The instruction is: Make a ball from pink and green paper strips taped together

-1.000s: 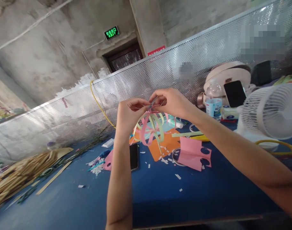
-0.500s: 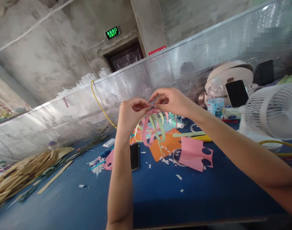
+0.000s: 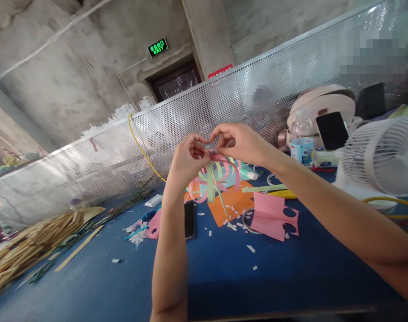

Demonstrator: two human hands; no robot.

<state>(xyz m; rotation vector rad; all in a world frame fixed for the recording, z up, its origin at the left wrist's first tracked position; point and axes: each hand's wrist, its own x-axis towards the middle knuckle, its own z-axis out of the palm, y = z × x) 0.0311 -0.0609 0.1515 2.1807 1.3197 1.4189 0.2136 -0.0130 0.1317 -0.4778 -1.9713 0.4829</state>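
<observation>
Pink and pale green paper strips curve out into a round paper-strip lantern (image 3: 211, 184), held up above the blue table (image 3: 217, 286). At its top, my left hand (image 3: 189, 154) pinches the gathered strip ends between thumb and fingers. My right hand (image 3: 235, 142) grips the same spot from the other side, thumb and index finger closed on the pink ends. A thin pale stick (image 3: 223, 202) runs down through the middle of the strips. Fingertips partly hide the joint. Behind and below lies an orange paper sheet (image 3: 217, 213).
Right of the lantern are a cut pink sheet (image 3: 268, 217), a tape roll (image 3: 246, 219) and a white fan (image 3: 374, 156). A black phone (image 3: 189, 219) lies beside my left forearm. Tan strips (image 3: 32, 246) are heaped at left. A perforated metal screen (image 3: 187, 120) stands behind.
The lantern has turned, with a green strip now in front where a pink one was. My left hand's fingers have lifted and spread somewhat; the right hand has hardly moved.
</observation>
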